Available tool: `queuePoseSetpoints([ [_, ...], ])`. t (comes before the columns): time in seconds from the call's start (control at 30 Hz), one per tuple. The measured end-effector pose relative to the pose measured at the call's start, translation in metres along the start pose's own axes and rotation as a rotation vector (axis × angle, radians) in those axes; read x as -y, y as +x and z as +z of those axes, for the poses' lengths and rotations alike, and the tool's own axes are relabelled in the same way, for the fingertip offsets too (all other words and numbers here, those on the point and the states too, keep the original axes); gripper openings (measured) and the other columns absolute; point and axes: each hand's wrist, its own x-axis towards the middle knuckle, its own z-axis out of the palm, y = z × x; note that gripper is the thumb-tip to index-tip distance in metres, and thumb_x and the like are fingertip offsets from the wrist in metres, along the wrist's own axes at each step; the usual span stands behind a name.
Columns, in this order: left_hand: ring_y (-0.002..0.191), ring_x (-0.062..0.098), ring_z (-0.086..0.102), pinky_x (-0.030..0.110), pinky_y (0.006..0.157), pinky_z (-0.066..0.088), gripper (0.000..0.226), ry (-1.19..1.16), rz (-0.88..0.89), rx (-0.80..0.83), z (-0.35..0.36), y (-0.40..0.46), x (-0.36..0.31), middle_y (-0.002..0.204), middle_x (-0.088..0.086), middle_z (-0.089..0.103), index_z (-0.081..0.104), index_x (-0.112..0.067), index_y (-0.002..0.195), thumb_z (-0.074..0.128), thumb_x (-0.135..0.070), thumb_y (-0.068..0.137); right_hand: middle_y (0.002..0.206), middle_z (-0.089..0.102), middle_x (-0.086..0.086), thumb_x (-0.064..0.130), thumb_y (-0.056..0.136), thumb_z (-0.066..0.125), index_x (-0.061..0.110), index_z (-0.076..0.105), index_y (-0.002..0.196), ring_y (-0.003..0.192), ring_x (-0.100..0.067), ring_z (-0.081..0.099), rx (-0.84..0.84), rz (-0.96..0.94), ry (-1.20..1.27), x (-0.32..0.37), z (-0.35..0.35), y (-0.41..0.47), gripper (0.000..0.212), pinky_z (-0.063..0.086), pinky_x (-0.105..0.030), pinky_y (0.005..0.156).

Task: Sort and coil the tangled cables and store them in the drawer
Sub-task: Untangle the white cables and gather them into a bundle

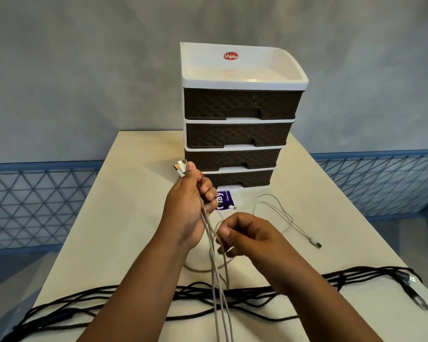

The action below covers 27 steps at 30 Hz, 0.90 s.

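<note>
My left hand [187, 208] is raised over the table and grips a bundle of white cables [221, 299]; their plugs [179, 167] stick out above my thumb. The strands hang down toward the near edge. My right hand [242, 234] pinches one white strand just right of the bundle. Another white cable [282, 214] lies loose on the table to the right, ending in a USB plug [316, 243]. Several black cables [124, 297] sprawl across the front of the table. A drawer unit [240, 119] with brown drawers, all shut, stands at the back.
The cream table [124, 206] has edges close on both sides. A purple-and-white sticker or packet [224, 198] lies in front of the drawer unit. Black plugs [415, 294] rest near the right front corner. Blue lattice railing [35, 201] runs behind.
</note>
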Motion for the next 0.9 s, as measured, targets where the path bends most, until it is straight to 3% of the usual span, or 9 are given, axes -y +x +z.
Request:
queuePoseSetpoints([
  [0.13,0.052,0.009,0.05,0.02,0.048,0.048,0.033,-0.161,-0.085,0.075,-0.011,0.005,-0.002,0.058,-0.002,0.035,0.046,-0.018,0.083,0.04,-0.044,0.102,0.097,0.072,0.0,0.03,0.096,0.06,0.019,0.069,0.096,0.089,-0.018,0.066,-0.325,0.129,-0.498,-0.042,-0.065,0.028,0.015,0.052,-0.034,0.08],
  [0.2,0.045,0.005,0.036,0.014,0.037,0.035,0.033,-0.2,-0.119,0.132,-0.015,0.005,-0.005,0.058,-0.005,0.032,0.047,-0.019,0.082,0.04,-0.045,0.101,0.116,0.064,-0.007,0.031,0.096,0.056,0.016,0.063,0.113,0.104,-0.025,0.06,-0.447,0.294,-0.883,-0.076,-0.103,0.037,0.023,0.047,-0.034,0.088],
  [0.3,0.042,0.003,0.024,0.013,0.033,0.022,0.032,-0.201,-0.13,0.159,-0.016,0.007,-0.007,0.057,-0.006,0.028,0.047,-0.02,0.082,0.04,-0.045,0.1,0.126,0.05,-0.01,0.032,0.097,0.051,0.013,0.051,0.126,0.118,-0.03,0.048,-0.473,0.574,-1.156,-0.113,-0.134,0.034,0.034,0.043,-0.04,0.095],
  [0.43,0.04,0.002,0.022,0.013,0.033,0.017,0.026,-0.13,-0.114,0.143,-0.01,0.006,-0.009,0.054,-0.008,0.026,0.052,-0.02,0.082,0.044,-0.037,0.101,0.114,0.057,-0.004,0.021,0.095,0.047,0.017,0.059,0.114,0.108,-0.025,0.053,-0.525,0.551,-1.305,-0.122,-0.142,0.032,0.022,0.044,-0.036,0.089],
  [0.57,0.042,0.003,0.022,0.014,0.035,0.016,0.024,-0.04,-0.084,0.1,-0.006,0.005,-0.009,0.055,-0.007,0.028,0.056,-0.016,0.09,0.045,-0.033,0.102,0.096,0.066,-0.005,0.024,0.091,0.055,0.019,0.059,0.089,0.084,-0.022,0.057,-0.563,0.357,-0.985,-0.086,-0.143,0.026,0.007,0.048,-0.032,0.073],
  [0.67,0.044,0.004,0.022,0.015,0.038,0.018,0.026,0.018,-0.059,0.078,-0.003,0.004,-0.01,0.058,-0.005,0.028,0.054,-0.016,0.089,0.044,-0.037,0.101,0.083,0.066,0.0,0.023,0.091,0.063,0.022,0.062,0.087,0.078,-0.021,0.061,-0.699,0.029,-0.755,-0.022,-0.135,0.01,0.005,0.045,-0.029,0.064],
  [0.73,0.046,0.005,0.023,0.016,0.039,0.019,0.029,0.044,-0.043,0.071,-0.001,0.002,-0.011,0.06,-0.004,0.028,0.052,-0.015,0.087,0.042,-0.039,0.101,0.078,0.067,-0.001,0.025,0.088,0.07,0.023,0.064,0.087,0.074,-0.02,0.065,-0.774,-0.243,-0.507,0.024,-0.124,-0.003,0.006,0.054,-0.031,0.065],
  [0.83,0.048,0.006,0.023,0.017,0.042,0.019,0.033,0.033,-0.033,0.093,0.005,-0.003,-0.012,0.061,-0.001,0.029,0.048,-0.015,0.082,0.042,-0.042,0.101,0.069,0.067,0.003,0.027,0.082,0.073,0.019,0.067,0.087,0.065,-0.015,0.062,-0.7,-0.617,-0.03,0.078,-0.102,-0.023,0.011,0.055,-0.03,0.068],
  [0.9,0.051,0.008,0.028,0.018,0.044,0.025,0.034,0.008,-0.032,0.129,0.01,-0.007,-0.013,0.062,0.0,0.034,0.045,-0.015,0.079,0.041,-0.042,0.1,0.063,0.063,0.005,0.03,0.087,0.065,0.017,0.07,0.09,0.061,-0.013,0.058,-0.602,-0.683,0.018,0.094,-0.088,-0.027,0.014,0.05,-0.028,0.063],
])
